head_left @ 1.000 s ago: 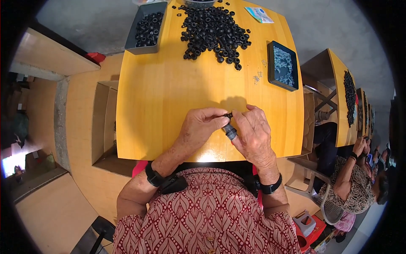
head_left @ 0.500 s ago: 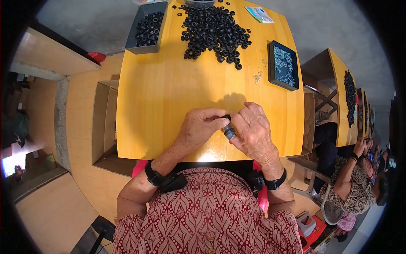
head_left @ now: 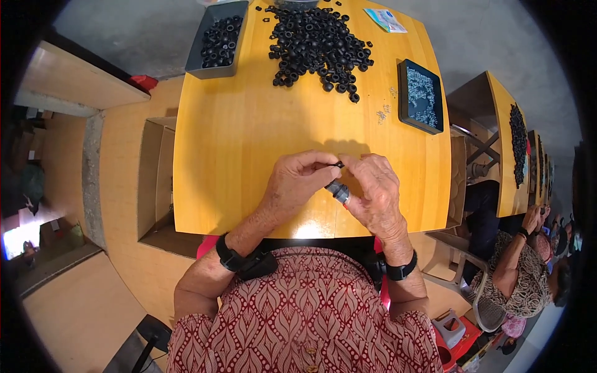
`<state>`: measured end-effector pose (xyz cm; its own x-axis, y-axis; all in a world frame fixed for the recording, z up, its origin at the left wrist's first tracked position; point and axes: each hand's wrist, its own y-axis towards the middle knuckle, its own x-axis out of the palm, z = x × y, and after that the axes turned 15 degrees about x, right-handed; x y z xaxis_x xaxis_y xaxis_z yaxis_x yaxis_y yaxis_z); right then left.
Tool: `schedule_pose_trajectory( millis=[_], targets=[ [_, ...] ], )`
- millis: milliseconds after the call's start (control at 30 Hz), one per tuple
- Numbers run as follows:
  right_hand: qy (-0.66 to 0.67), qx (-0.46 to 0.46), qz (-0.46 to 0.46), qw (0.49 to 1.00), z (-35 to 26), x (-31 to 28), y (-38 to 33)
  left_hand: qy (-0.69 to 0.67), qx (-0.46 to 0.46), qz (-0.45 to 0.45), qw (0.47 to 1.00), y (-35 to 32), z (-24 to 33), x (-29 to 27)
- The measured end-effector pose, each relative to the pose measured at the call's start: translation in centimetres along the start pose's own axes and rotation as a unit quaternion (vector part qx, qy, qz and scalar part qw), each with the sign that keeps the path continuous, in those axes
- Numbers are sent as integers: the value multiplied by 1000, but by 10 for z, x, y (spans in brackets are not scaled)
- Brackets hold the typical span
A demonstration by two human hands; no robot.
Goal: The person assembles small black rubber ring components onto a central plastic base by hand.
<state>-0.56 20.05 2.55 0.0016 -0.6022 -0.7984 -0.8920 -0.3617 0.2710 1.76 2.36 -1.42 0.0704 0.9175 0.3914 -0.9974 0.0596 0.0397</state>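
Over the near part of the yellow table, my left hand pinches a small black ring-like part between thumb and forefinger. Beside it is my right hand, its thumb and forefinger apart. A dark grey sleeve or wrapping covers the right thumb. The right forefinger's tip comes close to the black part; whether it touches cannot be made out. Farther off lies a big pile of small round black parts. To the right, a black tray contains many tiny pale, shiny pieces.
A dark grey bin with more black parts stands at the far left. A few tiny shiny pieces lie near the black tray. A small packet rests at the back right. Cardboard boxes flank the table; another person sits at the right.
The right forefinger and thumb have spread apart, and the covered thumb shows more fully. My left hand keeps its pinch on the black part. The whole view has shifted slightly.
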Motion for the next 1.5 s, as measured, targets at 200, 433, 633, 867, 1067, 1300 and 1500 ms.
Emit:
schedule_pose_trajectory(
  millis=[200,433,633,867,1067,1300,1500],
  targets=[
    [66,6,-18,998,2,5,1,-16,-11,-15,1000,0,7,-5],
    [153,73,-39,985,4,0,-6,-3,27,5,1000,-6,-1,2],
    [206,109,-40,972,-2,-18,-5,110,90,-37,989,-11,16,9],
    [160,79,-35,983,-7,-30,-7,145,91,-73,983,-14,18,13],
    [232,101,7,968,0,-22,-18,-12,61,-54,997,-15,14,14],
    [256,112,26,960,0,-17,-22,-59,47,-41,996,-15,11,15],
    [237,112,29,965,1,-13,-23,-48,56,-41,996,-17,10,16]
  ],
)
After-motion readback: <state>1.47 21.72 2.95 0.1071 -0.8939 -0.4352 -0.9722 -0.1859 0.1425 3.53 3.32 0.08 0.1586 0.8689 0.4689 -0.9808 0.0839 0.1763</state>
